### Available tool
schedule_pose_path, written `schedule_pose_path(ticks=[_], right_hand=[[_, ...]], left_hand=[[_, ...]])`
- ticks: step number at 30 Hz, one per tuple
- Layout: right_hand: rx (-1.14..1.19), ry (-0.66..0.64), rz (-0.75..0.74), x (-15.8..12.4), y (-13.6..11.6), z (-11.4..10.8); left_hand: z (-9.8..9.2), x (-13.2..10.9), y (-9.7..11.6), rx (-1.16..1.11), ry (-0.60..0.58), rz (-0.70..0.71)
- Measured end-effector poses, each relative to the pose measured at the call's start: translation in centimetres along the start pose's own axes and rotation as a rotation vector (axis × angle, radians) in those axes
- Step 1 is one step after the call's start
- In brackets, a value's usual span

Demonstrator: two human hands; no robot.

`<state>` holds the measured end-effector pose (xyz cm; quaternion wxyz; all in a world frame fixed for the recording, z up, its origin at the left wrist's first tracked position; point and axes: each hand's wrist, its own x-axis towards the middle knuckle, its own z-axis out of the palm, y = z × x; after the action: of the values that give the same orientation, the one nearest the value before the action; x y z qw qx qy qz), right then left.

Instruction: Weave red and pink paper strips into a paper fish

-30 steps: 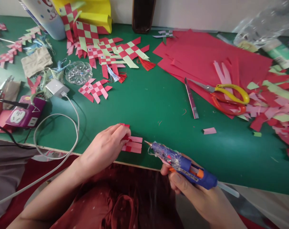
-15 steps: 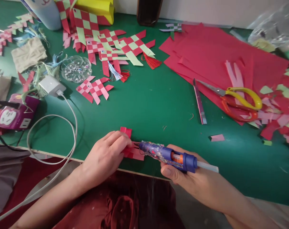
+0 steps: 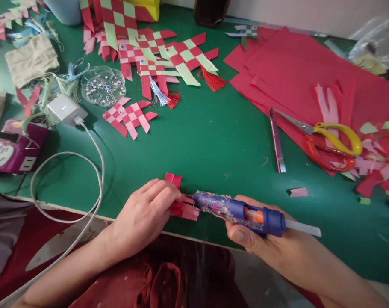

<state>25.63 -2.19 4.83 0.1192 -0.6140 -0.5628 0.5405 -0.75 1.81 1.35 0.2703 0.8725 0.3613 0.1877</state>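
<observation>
My left hand (image 3: 146,214) is closed, fingertips pressed on a small piece of folded red and pink paper strips (image 3: 190,211) at the table's front edge. Much of that paper lies hidden beneath the fingers; a red folded end (image 3: 173,180) sticks out beyond them. In my right hand (image 3: 255,239) is a blue hot glue gun (image 3: 239,210), lying sideways with its nozzle at the strips, close to my left fingertips. A clear glue stick (image 3: 303,227) juts from its back. Dried glue and paper bits coat its front.
Woven paper fish (image 3: 188,57) lie at the back beside a clear case of stick-on eyes (image 3: 104,87). To the right are red paper sheets (image 3: 284,72), scissors (image 3: 334,139), a craft knife (image 3: 278,143) and scraps. A white cable (image 3: 100,171) loops at left, near a purple power socket (image 3: 18,147).
The view has shifted a little. My right hand has drawn the glue gun slightly rightward along the paper strips. My left hand keeps its hold on the paper.
</observation>
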Motion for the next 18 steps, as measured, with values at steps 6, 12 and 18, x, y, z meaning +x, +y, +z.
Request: schedule_pose_path(ticks=[6, 12, 18], right_hand=[[-0.011, -0.025, -0.039, 0.8, -0.4, 0.0], [-0.010, -0.041, -0.016, 1.1, -1.3, 0.3], [-0.070, -0.065, 0.033, 0.7, -2.7, 0.6]], left_hand=[[0.0, 0.0, 0.1, 0.013, 0.000, -0.015], [0.0, 0.1, 0.2, 0.052, 0.012, -0.007], [-0.1, 0.2, 0.2, 0.043, 0.000, -0.006]])
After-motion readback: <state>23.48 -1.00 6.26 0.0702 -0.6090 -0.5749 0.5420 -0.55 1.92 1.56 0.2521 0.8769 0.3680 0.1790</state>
